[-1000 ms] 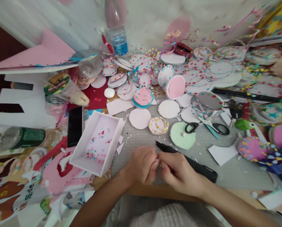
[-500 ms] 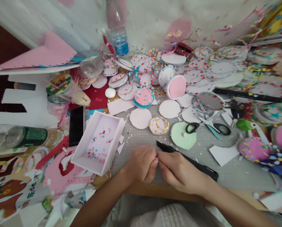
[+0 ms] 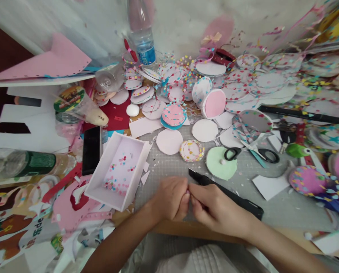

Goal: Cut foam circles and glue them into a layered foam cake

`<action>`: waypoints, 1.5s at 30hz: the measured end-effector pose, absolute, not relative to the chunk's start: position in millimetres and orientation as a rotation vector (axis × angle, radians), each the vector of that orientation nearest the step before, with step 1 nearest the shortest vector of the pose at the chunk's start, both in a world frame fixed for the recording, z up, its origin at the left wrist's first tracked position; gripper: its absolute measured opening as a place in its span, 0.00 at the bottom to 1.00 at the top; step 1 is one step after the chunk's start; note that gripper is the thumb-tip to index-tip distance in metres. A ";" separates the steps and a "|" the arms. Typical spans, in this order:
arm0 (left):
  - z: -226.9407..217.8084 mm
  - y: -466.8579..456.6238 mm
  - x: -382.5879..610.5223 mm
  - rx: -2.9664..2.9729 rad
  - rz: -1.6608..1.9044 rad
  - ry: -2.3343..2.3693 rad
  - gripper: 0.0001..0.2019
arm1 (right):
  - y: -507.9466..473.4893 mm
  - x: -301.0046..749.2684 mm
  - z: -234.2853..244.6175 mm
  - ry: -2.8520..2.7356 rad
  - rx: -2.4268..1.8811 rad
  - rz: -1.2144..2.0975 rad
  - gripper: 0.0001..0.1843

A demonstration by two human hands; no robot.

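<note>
My left hand (image 3: 169, 199) and my right hand (image 3: 215, 208) meet fingertip to fingertip low on the grey cutting mat (image 3: 169, 167). Both are curled and pinch something tiny between them that I cannot make out. A black craft knife (image 3: 229, 195) lies on the mat just behind my right hand. To the left of my left hand stands a white open box (image 3: 118, 170) with coloured confetti dots inside.
Black-handled scissors (image 3: 251, 153) and a pale green disc (image 3: 220, 163) lie beyond the knife. Several white and pink paper discs (image 3: 169, 141) with confetti cover the back. A black phone (image 3: 91, 149), a green-labelled bottle (image 3: 30, 163) and a water bottle (image 3: 141, 38) stand left and rear.
The hands stay pinched together at the same spot; only the fingertips shift slightly. The view has drifted a little.
</note>
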State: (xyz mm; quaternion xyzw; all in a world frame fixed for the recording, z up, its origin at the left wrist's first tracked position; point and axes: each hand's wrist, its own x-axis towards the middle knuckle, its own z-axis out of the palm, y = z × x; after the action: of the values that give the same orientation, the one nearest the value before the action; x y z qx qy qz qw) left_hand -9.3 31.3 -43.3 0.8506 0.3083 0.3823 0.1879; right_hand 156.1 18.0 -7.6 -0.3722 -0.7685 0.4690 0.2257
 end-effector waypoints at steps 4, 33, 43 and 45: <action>-43.7 31.3 -6.7 2.411 1.087 0.863 0.08 | 14.9 152.1 -10.3 -2.089 -1.084 1.220 0.11; 9.6 27.6 -15.2 2.289 0.934 1.030 0.04 | -20.3 223.1 0.6 -1.794 -1.416 0.801 0.07; 16.6 20.2 -13.7 2.507 0.730 0.983 0.06 | -16.6 164.9 7.2 -1.696 -1.219 1.179 0.04; 12.0 20.2 -12.1 2.448 0.720 1.033 0.06 | -15.4 163.0 2.1 -1.590 -1.252 1.274 0.06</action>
State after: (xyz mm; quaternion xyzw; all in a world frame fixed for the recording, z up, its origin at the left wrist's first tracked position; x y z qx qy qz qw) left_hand -12.1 20.2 12.0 0.8725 0.3682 0.2565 0.1931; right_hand 163.0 -15.4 2.1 -0.4873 -0.6185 0.4957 0.3664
